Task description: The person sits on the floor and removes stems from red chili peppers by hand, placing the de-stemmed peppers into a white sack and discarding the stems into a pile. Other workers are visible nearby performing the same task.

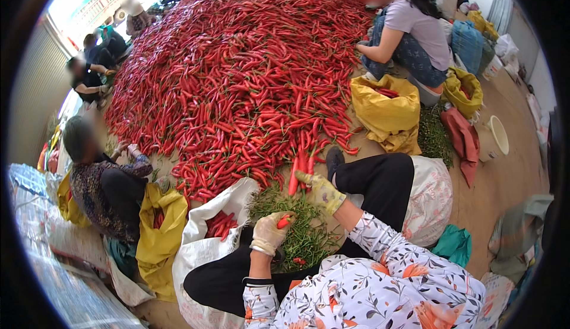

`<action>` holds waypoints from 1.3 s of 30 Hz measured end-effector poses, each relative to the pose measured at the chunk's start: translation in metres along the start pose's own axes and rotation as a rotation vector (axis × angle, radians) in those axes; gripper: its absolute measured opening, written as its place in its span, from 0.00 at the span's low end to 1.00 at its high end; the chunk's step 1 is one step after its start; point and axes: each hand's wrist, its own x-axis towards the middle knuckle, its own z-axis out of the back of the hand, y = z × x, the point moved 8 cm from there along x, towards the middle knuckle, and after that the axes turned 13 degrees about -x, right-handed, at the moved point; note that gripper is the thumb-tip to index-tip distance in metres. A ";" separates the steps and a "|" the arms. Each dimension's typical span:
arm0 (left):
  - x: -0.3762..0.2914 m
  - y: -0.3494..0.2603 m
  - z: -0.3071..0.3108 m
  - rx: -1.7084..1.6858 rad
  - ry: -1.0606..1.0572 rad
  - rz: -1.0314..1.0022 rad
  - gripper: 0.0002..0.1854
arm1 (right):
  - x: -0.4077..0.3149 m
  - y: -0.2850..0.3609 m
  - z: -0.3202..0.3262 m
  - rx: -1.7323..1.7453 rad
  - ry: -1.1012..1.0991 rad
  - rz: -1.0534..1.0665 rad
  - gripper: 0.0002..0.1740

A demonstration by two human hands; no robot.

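Note:
My left hand [269, 232], in a pale glove, is closed around a red chili pepper [283, 222] whose rounded end shows at the thumb. Several long red chili peppers [302, 168] stick out from my right hand [321, 191], which wears a yellowish patterned glove. Those peppers point toward a huge heap of red chili peppers [249, 75] in front of me. Between my legs lies a pile of green chili stems [300, 231], under and beside both hands. Left of my left hand stands an open white woven sack [198, 257] with red peppers inside.
A person in a lilac shirt [416, 26] crouches at the right beside a yellow sack [385, 106]. At the left, another person [107, 195] sits near a second yellow sack [160, 244]. A cream bucket [492, 139] lies tipped on the floor. More people sit around the heap.

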 end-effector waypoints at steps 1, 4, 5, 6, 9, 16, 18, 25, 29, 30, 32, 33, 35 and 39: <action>-0.003 0.005 0.006 -0.082 -0.076 -0.086 0.10 | 0.000 0.008 0.002 0.124 -0.022 0.066 0.16; 0.002 0.039 0.014 -0.504 -0.346 -0.145 0.10 | 0.001 0.013 0.017 0.167 -0.115 0.155 0.16; 0.006 0.014 0.022 0.011 -0.410 -0.369 0.12 | 0.008 -0.002 0.023 0.253 -0.132 0.099 0.18; 0.008 0.031 0.017 -0.292 -0.320 -0.141 0.13 | 0.006 -0.005 0.015 0.218 -0.114 0.125 0.19; 0.007 0.044 -0.017 -0.875 -0.228 0.136 0.15 | -0.010 -0.010 -0.032 0.367 -0.124 0.043 0.16; 0.013 0.049 -0.022 -0.521 -0.296 0.022 0.12 | -0.007 -0.061 -0.017 0.163 -0.133 -0.046 0.13; 0.005 0.019 -0.004 -0.341 -0.418 -0.109 0.10 | -0.011 -0.055 -0.021 0.134 -0.128 -0.049 0.13; 0.007 -0.001 -0.010 -0.246 0.053 -0.118 0.10 | -0.015 -0.021 -0.022 0.449 0.147 -0.077 0.16; 0.000 0.033 0.027 0.007 -0.366 -0.212 0.12 | -0.015 0.009 0.001 0.179 -0.057 0.142 0.21; 0.000 0.023 0.034 0.043 -0.449 -0.319 0.12 | -0.012 0.001 0.008 0.183 -0.100 0.102 0.22; 0.006 0.043 0.016 -0.677 -0.368 -0.015 0.10 | -0.011 -0.009 0.018 0.100 -0.184 0.113 0.20; 0.005 0.045 0.001 -1.024 -0.318 0.152 0.10 | -0.011 -0.014 0.019 0.063 -0.218 0.112 0.19; 0.002 0.038 -0.018 -1.335 -0.221 0.261 0.10 | -0.010 -0.019 0.010 0.110 -0.170 0.099 0.17; 0.007 0.042 -0.036 -1.570 -0.186 0.316 0.10 | -0.012 -0.022 0.012 0.084 -0.174 0.123 0.15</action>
